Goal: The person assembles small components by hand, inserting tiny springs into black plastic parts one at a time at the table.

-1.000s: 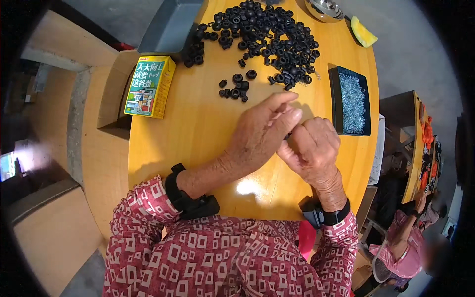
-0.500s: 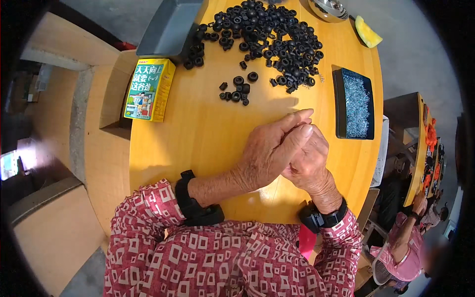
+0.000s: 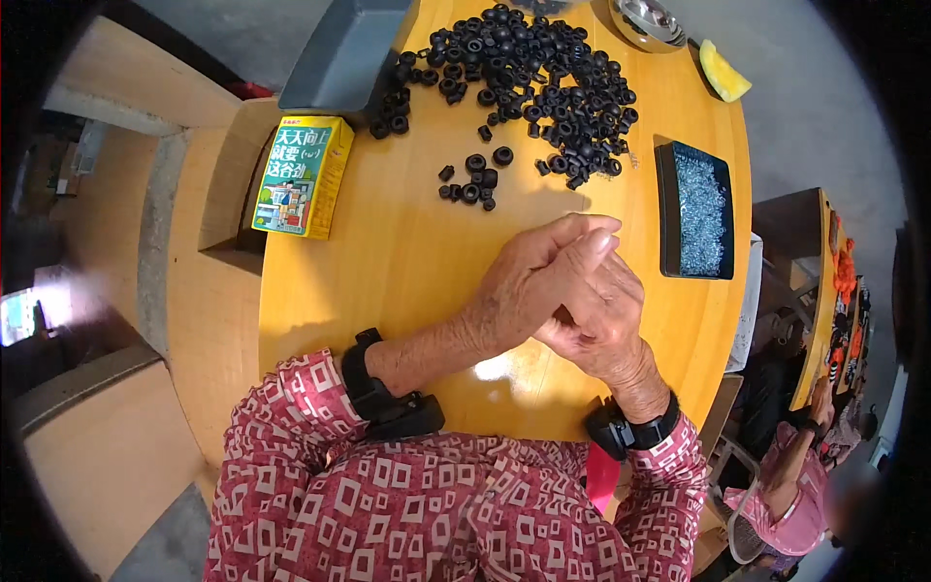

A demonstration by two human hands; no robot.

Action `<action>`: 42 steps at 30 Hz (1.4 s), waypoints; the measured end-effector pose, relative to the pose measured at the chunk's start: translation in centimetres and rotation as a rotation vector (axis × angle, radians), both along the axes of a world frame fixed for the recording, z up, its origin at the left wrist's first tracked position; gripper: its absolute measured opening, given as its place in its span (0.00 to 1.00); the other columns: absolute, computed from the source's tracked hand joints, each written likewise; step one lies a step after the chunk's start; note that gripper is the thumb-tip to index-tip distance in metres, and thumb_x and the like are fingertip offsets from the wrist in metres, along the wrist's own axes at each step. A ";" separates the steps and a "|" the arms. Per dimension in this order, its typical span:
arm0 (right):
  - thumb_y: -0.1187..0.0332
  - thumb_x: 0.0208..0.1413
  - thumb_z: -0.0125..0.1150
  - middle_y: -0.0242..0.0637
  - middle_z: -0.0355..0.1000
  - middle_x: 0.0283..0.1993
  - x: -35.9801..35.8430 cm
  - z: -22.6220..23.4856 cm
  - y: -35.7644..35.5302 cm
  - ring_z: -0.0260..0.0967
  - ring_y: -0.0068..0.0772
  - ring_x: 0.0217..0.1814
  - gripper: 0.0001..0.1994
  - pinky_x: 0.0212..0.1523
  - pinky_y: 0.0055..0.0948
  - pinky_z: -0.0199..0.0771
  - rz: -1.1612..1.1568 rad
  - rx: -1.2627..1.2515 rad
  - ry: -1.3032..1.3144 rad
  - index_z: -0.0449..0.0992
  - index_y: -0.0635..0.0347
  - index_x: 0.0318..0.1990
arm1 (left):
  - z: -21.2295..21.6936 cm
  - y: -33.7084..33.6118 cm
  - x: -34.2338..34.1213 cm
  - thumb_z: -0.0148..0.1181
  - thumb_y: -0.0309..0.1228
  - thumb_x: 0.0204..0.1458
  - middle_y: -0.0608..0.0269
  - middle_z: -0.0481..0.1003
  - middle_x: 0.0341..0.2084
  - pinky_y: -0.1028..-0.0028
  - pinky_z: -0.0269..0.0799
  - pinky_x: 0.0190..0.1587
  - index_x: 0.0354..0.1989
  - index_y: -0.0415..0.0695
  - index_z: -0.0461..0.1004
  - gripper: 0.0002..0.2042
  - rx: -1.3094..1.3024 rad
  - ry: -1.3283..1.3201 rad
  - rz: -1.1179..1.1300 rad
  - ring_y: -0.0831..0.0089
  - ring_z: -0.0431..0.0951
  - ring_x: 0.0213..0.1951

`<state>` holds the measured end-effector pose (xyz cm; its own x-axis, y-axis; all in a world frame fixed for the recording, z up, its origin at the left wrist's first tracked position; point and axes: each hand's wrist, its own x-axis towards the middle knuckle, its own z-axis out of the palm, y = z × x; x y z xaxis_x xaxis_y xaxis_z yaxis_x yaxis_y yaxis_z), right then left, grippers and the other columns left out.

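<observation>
My left hand (image 3: 531, 281) and my right hand (image 3: 603, 315) are pressed together above the near part of the wooden table (image 3: 388, 262). The left fingers lie across the right hand, with the thumb on top. Both hands are closed; whatever may be between them is hidden. Beyond them lies a small cluster of black rubber-like parts (image 3: 471, 192), ring- and cap-shaped. Farther back spreads a big heap of similar black parts (image 3: 514, 58). To the right of my hands stands a black tray (image 3: 667, 218) holding small clear bluish pieces (image 3: 700, 209).
A green and yellow drink carton (image 3: 301, 179) stands at the left edge, below a grey bin (image 3: 339, 58). At the back right are a metal bowl (image 3: 648, 24) and a yellow wedge (image 3: 724, 73). Another person (image 3: 790, 485) works at a side table on the right.
The view has shifted slightly, so the table things sit a little farther right. My hands stay together, and a small dark gap now shows between them on the near side.
</observation>
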<state>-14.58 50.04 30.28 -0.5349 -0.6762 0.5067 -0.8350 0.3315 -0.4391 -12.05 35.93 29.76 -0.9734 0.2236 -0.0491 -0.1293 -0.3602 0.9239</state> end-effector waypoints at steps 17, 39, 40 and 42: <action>0.70 0.39 0.73 0.42 0.77 0.36 0.1 -0.2 0.5 0.76 0.49 0.41 0.14 0.44 0.44 0.76 0.083 0.027 -0.002 0.78 0.65 0.35 | -0.8 1.0 0.4 0.53 0.43 0.63 0.46 0.77 0.46 0.70 0.69 0.54 0.57 0.30 0.68 0.25 -0.048 0.051 0.129 0.68 0.76 0.49; 0.70 0.45 0.69 0.32 0.58 0.21 -0.1 1.7 0.8 0.61 0.33 0.25 0.13 0.27 0.33 0.61 -0.121 0.244 0.286 0.67 0.57 0.22 | -0.2 -3.9 1.2 0.61 0.30 0.55 0.71 0.75 0.27 0.80 0.68 0.36 0.38 0.34 0.78 0.10 -0.223 -0.127 -0.087 0.85 0.70 0.32; 0.70 0.45 0.69 0.32 0.58 0.21 0.1 1.7 0.8 0.61 0.33 0.25 0.13 0.27 0.33 0.61 -0.121 0.244 0.286 0.67 0.57 0.22 | -0.5 -3.7 1.3 0.61 0.31 0.53 0.72 0.73 0.22 0.79 0.65 0.31 0.34 0.33 0.78 0.10 -0.216 -0.132 -0.027 0.84 0.68 0.28; 0.68 0.47 0.68 0.33 0.58 0.22 0.2 1.7 0.8 0.62 0.33 0.26 0.12 0.28 0.34 0.62 -0.100 0.302 0.324 0.68 0.57 0.22 | -0.7 -3.5 1.5 0.62 0.30 0.53 0.72 0.73 0.22 0.79 0.66 0.31 0.35 0.33 0.78 0.11 -0.265 -0.120 -0.025 0.84 0.69 0.28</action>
<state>-14.42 50.81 31.95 -0.4515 -0.7723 0.4468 -0.8707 0.4909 -0.0314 -10.57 32.46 29.04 -0.9514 0.2119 -0.2234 -0.2492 -0.1038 0.9629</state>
